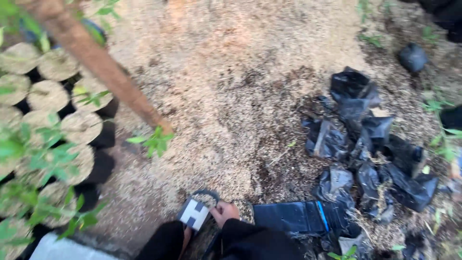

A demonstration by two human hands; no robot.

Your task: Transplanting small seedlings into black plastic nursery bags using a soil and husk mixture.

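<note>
left hand [161, 126] stretched out over the husk-covered ground [231, 72], fingers pinching a small green seedling [154, 140] beside the filled black grow bags [57, 120]; right hand's out of shot.

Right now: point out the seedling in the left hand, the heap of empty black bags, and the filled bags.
seedling [155, 140], head view, on its green leaves.
heap of empty black bags [370, 144], head view, on crumpled plastic mid-heap.
filled bags [48, 95], head view, on one bag's husk-covered top.
</note>
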